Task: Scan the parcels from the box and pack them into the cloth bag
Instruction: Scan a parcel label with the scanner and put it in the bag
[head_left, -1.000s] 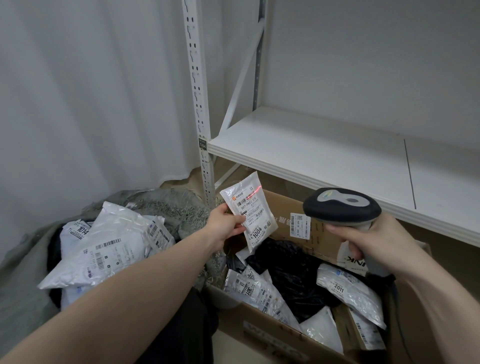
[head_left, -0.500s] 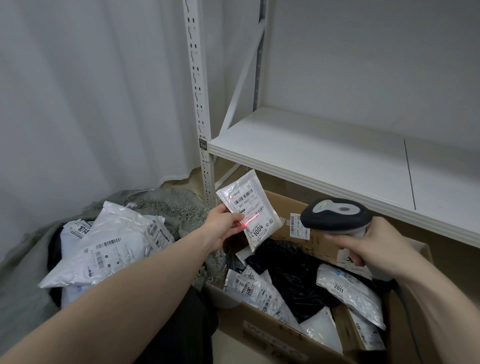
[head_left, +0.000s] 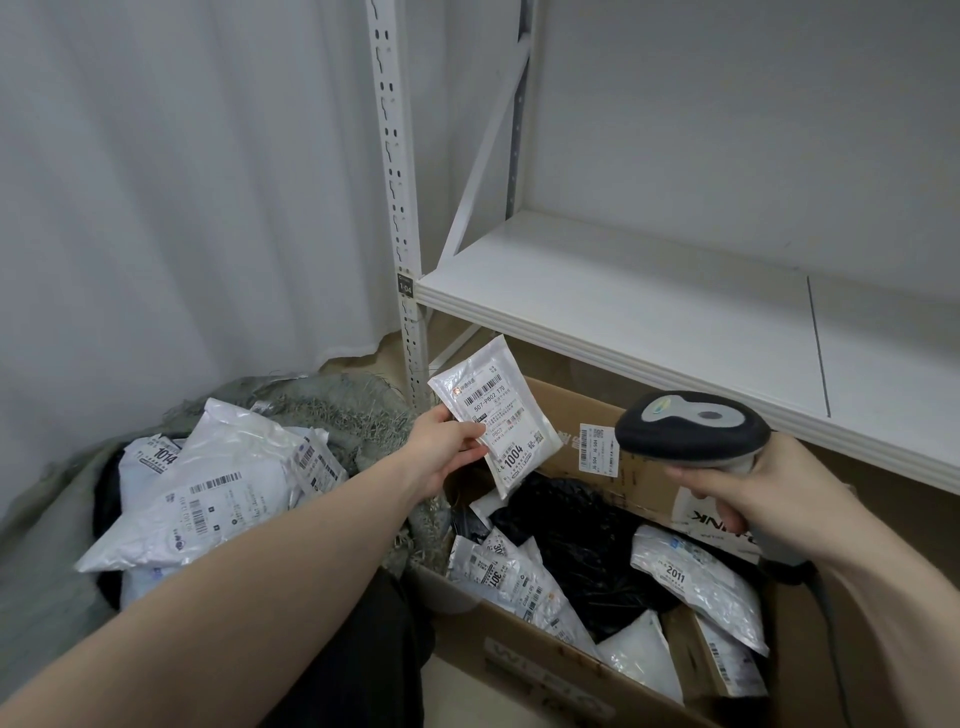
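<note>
Left hand (head_left: 441, 449) pinches small silvery labelled parcel (head_left: 496, 415); right hand (head_left: 769, 499) grips black-and-grey handheld scanner (head_left: 691, 428) (advice: keep barcode flat, facing scanner).

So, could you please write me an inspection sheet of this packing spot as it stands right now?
Surface: pale floor shows between box and leg; no table in view.
Job's things: small white parcel marked 1004, held up over the cardboard box; more white parcels and black wrapping lie in the box; cloth bag at left already holds white parcels.
Clutter: nothing seen beyond the parcels.
Hands: left hand pinches the parcel's lower left edge; right hand grips the barcode scanner, aimed at the parcel; no red beam visible on its label.
Cables: scanner cable hangs below the right hand.
Surroundings: white metal shelf behind the box, white curtain at left.
</note>
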